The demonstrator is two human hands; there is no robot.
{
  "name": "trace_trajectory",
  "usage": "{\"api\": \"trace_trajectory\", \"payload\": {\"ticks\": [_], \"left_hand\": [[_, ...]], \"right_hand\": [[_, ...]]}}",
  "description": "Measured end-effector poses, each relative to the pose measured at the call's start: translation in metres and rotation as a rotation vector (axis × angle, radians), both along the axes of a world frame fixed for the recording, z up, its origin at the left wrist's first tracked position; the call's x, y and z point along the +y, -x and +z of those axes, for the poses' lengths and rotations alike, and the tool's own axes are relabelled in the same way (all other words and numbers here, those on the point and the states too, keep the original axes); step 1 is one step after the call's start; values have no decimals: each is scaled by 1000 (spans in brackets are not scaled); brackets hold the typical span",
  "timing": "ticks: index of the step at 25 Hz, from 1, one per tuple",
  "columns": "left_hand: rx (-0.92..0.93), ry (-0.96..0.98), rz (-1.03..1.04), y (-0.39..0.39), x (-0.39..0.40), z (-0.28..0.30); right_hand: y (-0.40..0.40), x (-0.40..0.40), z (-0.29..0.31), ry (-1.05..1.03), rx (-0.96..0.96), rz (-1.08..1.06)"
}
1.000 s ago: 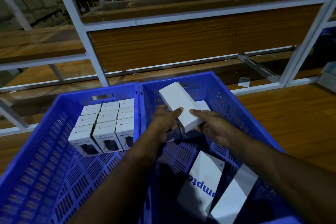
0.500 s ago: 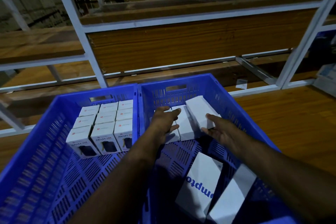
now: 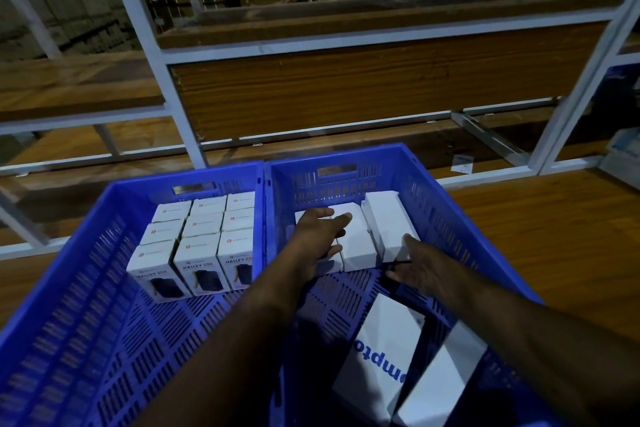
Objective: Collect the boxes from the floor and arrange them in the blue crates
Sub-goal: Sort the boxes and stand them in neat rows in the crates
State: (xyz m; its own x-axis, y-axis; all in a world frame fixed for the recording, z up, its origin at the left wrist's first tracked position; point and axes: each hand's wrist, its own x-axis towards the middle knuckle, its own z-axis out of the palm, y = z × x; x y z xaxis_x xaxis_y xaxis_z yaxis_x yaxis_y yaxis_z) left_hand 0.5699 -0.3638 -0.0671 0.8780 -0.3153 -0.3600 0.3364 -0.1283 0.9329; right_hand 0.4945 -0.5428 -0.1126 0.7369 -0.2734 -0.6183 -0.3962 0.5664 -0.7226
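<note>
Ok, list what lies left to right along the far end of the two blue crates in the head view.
Left blue crate → block of Halley 20K boxes → left hand lying on a white box → middle white box → right white box → right crate's wall.

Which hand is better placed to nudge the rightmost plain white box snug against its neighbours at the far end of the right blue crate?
Right. The right hand already has fingertips at the near end of the rightmost plain white box, while the left hand rests flat across the other white boxes.
</note>
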Motion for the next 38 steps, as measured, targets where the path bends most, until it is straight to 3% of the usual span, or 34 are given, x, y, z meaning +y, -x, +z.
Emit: {"api": "trace_trajectory", "payload": {"ticks": [4, 14, 21, 23, 24, 27, 28, 30, 32, 35, 38], "left_hand": [[-3, 0, 0, 1, 0, 1], [-6, -8, -2, -1, 0, 0], [-13, -31, -19, -3, 0, 0], [-16, -40, -24, -3, 0, 0], [-19, -44, -29, -2, 0, 0], [-22, -51, -42, 0, 2, 0], [-26, -55, -50, 1, 2, 0], [-34, -63, -66, 2, 3, 0], [-37, -68, -76, 1, 3, 0], [-41, -75, -91, 0, 2, -1], [-40, -84, -95, 0, 1, -1]], "right_hand": [[-14, 10, -1, -9, 92, -26], [-37, 5, -13, 25, -25, -111], [-36, 1, -15, 54, 23, 9], [-34, 4, -14, 124, 71, 115], [-33, 5, -12, 303, 115, 236], [-28, 5, -14, 1134, 198, 808], [-26, 6, -14, 1268, 191, 1016], [-18, 8, -10, 1221, 228, 1298], [-16, 9, -15, 1175, 251, 1430], [-13, 17, -11, 1136, 257, 1470], [-8, 30, -10, 841, 226, 1438]]}}
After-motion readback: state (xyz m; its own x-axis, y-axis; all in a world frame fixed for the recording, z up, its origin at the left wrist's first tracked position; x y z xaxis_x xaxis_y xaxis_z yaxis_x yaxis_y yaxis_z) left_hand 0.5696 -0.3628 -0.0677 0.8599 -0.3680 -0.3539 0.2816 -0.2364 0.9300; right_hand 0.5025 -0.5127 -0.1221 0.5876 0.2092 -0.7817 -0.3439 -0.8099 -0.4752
